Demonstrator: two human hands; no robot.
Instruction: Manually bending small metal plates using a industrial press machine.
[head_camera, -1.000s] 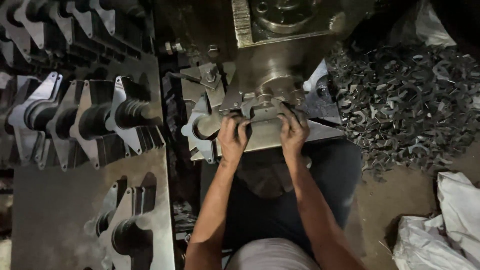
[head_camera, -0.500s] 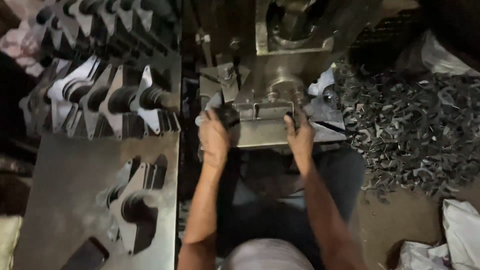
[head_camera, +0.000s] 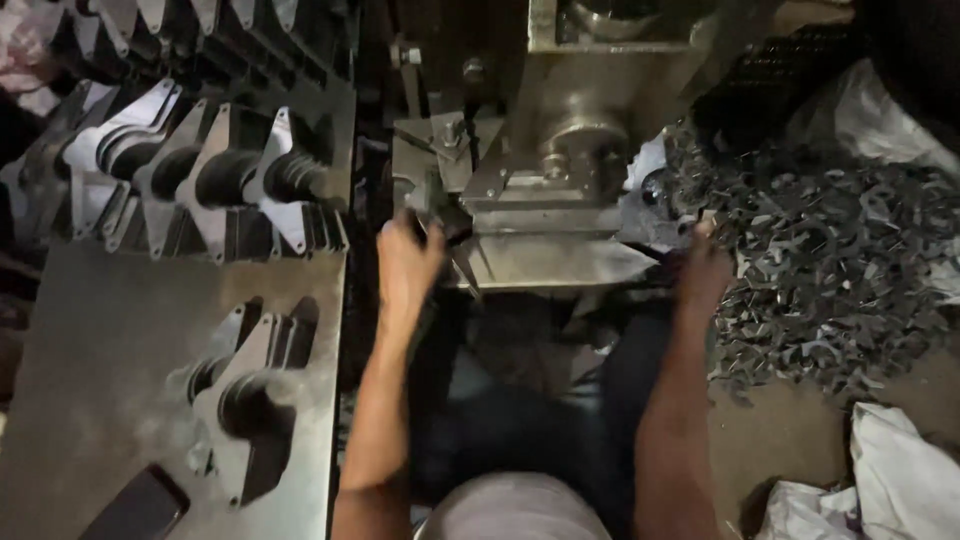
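Dim workshop clutter surrounds a grey metal table (head_camera: 120, 350) stacked with flanged metal parts (head_camera: 215, 175), left of the left hand (head_camera: 408, 265), whose fingers close around a small dark metal piece (head_camera: 432, 205) at the press machine (head_camera: 560, 170). Right of it, the right hand (head_camera: 703, 275) rests at the scrap pile (head_camera: 830, 270) (grip unclear).

Left hand (head_camera: 405, 265) grips a metal part (head_camera: 440, 215) at the press (head_camera: 560, 200); right hand (head_camera: 703, 275) touches scrap (head_camera: 830, 270).
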